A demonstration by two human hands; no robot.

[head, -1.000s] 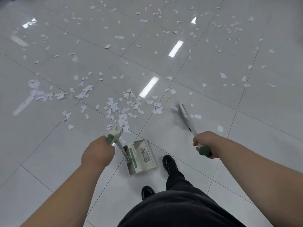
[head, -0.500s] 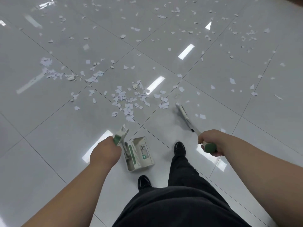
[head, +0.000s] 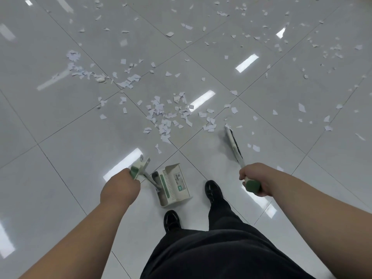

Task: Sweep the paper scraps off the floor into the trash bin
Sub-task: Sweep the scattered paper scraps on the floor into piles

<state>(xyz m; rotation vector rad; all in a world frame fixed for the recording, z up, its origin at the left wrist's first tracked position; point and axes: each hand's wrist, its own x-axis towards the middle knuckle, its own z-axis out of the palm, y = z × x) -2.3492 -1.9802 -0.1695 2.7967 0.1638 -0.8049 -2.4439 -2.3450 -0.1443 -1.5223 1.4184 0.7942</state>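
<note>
- Grip check: left hand (head: 120,190) is wrapped round the green-and-white upright handle of the dustpan (head: 173,184). Right hand (head: 255,178) is fisted round the green end of the broom (head: 233,141). Neither hand has a finger free.
- Dustpan is low by the floor (head: 60,137), just beside the right shoe (head: 213,190). Its open lip appears to point toward 12 o'clock. I cannot tell whether the lip touches the tile.
- Paper scraps (head: 167,117): the densest patch lies at 12 o'clock from the pan, with a strip of bare tile between them.
- A second drift (head: 84,73) runs out at 10 o'clock. Thin scatter spreads from 12 through 2 o'clock onto the far tiles.
- Broom head is down at about 1 o'clock from the pan, at the right edge of the dense patch. A few strays lie at 3 o'clock of it.
- Trash bin: not in view.
- Judged step: gathering the near patch toward the pan. The task looks early, as nearly all the paper is on the floor.
- Method, broom: lay the bristles flat and pull short, slow strokes from 1 o'clock across the patch toward the pan's lip. Quick strokes would likely flick the light paper across the glossy tile.
- Method, pan: seat the lip hard on the tile and tilt the handle back, so scraps ride in rather than slide under.
- Collect the 3 o'clock strays first, then move to the 10 o'clock drift.
</note>
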